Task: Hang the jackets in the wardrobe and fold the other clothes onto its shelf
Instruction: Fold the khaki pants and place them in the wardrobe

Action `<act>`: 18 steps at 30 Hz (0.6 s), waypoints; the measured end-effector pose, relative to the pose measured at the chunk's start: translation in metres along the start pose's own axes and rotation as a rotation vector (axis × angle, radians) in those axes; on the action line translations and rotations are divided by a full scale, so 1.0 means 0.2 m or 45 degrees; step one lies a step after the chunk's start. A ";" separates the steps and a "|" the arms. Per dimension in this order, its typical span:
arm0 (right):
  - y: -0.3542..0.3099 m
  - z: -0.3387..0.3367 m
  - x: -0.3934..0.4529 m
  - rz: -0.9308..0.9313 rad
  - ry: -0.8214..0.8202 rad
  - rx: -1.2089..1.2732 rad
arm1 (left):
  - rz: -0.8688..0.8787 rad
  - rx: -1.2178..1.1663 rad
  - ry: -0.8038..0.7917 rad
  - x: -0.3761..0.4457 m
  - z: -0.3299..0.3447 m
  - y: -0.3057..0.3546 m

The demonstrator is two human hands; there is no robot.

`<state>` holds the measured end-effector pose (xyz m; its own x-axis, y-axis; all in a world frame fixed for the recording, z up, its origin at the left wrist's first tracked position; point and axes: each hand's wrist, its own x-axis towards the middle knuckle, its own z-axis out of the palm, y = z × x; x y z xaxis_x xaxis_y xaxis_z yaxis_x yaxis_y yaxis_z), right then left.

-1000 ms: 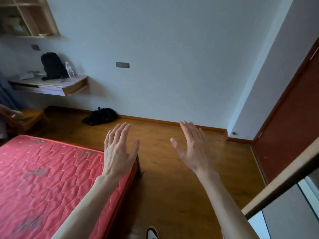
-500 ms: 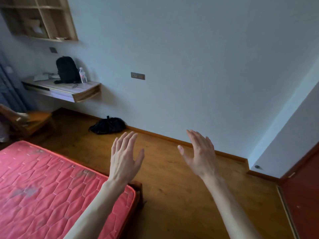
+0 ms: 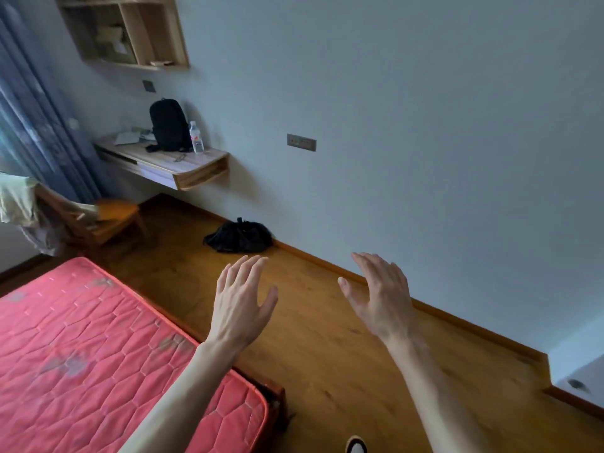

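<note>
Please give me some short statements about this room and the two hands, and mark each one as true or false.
1. Both hands are empty, with the fingers straight. True: the left hand and the right hand hold nothing.
2. A water bottle stands beside the black backpack on the wall desk. True.
3. The mattress is blue. False: it is red.
4. The black bag lies on the mattress. False: it lies on the wooden floor, against the wall.
5. A light cloth hangs over the wooden chair. True.
</note>
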<state>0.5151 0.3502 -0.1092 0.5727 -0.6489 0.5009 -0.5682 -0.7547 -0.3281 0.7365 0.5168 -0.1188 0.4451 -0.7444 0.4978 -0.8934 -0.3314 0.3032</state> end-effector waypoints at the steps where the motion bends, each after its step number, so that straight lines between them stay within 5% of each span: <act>1: 0.05 0.05 0.08 -0.015 -0.007 0.021 | -0.016 0.016 0.003 0.07 0.05 -0.01; 18: 0.38 0.63 1.46 -0.442 -0.134 0.435 | -0.411 0.243 0.252 1.00 0.37 -0.10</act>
<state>0.7145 0.0905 -0.0891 0.7602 -0.3468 0.5493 -0.1173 -0.9050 -0.4090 0.8386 0.3312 -0.0844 0.6905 -0.4652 0.5539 -0.6932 -0.6445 0.3227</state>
